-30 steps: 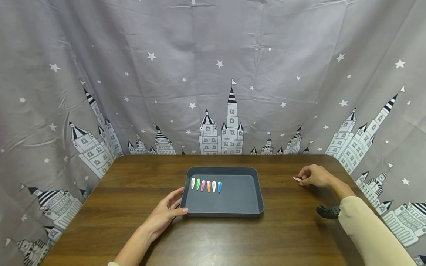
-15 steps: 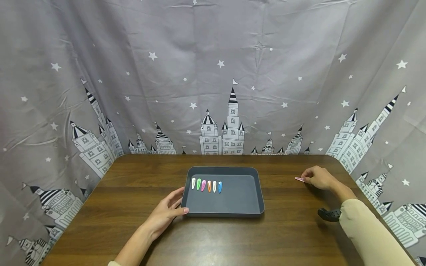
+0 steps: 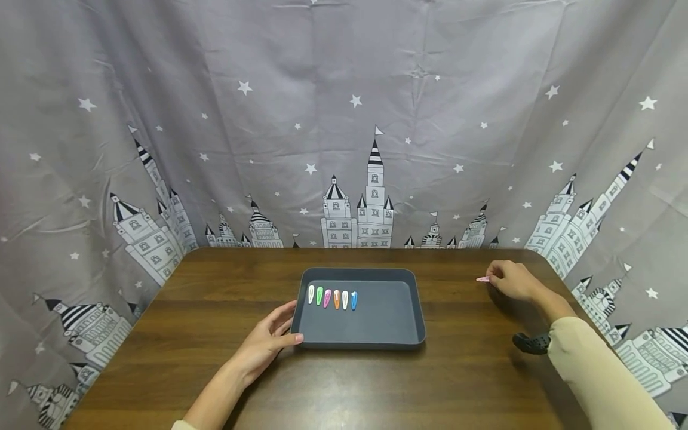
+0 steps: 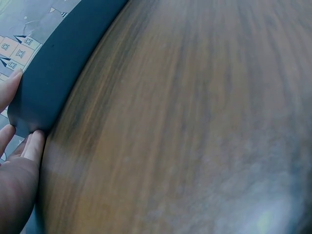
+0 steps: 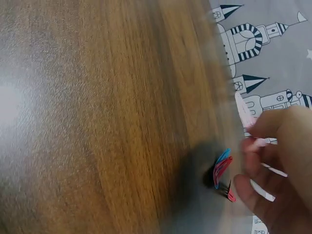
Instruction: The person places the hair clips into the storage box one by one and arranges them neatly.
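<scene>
A dark grey tray [image 3: 381, 307] lies on the wooden table. Its near left corner is held by my left hand [image 3: 266, 341], thumb at the front and fingers along the left side. Six-like snap hair clips stand in a row in the tray's left half: white, green [image 3: 319, 295], magenta, orange [image 3: 337, 299], white and blue [image 3: 354, 300]. Right of the tray, my right hand [image 3: 516, 282] pinches a pink hair clip [image 3: 482, 279] above the table. Below that hand, the right wrist view shows blue and red hair clips [image 5: 222, 168], another red clip [image 5: 230, 193] and white ones partly hidden by fingers.
The brown wooden table [image 3: 365, 388] extends around the tray. Behind it hangs a grey curtain [image 3: 430, 119] printed with castles and stars. A black strap [image 3: 531, 343] is on the right wrist.
My right hand has lifted the pink hair clip slightly and moved a little away from me. The left hand and the tray stay put.
</scene>
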Action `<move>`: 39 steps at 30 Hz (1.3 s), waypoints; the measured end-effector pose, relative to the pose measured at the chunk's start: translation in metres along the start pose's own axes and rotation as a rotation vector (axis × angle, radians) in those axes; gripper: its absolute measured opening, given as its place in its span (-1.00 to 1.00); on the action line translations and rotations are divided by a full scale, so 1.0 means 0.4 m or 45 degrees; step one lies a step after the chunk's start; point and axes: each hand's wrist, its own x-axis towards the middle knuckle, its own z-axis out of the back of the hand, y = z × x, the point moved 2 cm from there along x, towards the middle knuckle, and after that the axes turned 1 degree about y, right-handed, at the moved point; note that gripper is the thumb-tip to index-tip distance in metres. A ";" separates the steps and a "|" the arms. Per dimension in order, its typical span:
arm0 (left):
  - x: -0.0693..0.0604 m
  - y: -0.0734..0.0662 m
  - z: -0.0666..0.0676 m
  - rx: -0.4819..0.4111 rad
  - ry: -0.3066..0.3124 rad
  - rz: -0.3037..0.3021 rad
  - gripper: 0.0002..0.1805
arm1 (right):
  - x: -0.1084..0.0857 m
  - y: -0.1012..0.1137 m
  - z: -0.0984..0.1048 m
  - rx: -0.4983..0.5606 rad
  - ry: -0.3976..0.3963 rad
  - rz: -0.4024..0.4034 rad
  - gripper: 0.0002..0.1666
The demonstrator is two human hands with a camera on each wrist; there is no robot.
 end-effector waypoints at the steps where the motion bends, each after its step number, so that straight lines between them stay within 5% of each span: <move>1: 0.001 0.000 0.001 -0.001 0.000 0.000 -0.09 | 0.003 0.004 0.002 0.001 -0.012 -0.003 -0.88; 14: 0.003 0.003 0.004 0.003 0.004 0.001 -0.09 | 0.042 0.068 -0.004 0.242 0.069 -0.096 -0.85; 22: 0.000 0.002 0.002 0.004 0.002 0.001 -0.09 | 0.083 0.146 -0.010 0.087 0.088 0.165 -0.79; 39: 0.000 -0.002 0.000 0.013 -0.006 0.010 -0.08 | 0.158 0.260 -0.064 0.169 0.180 0.322 -0.88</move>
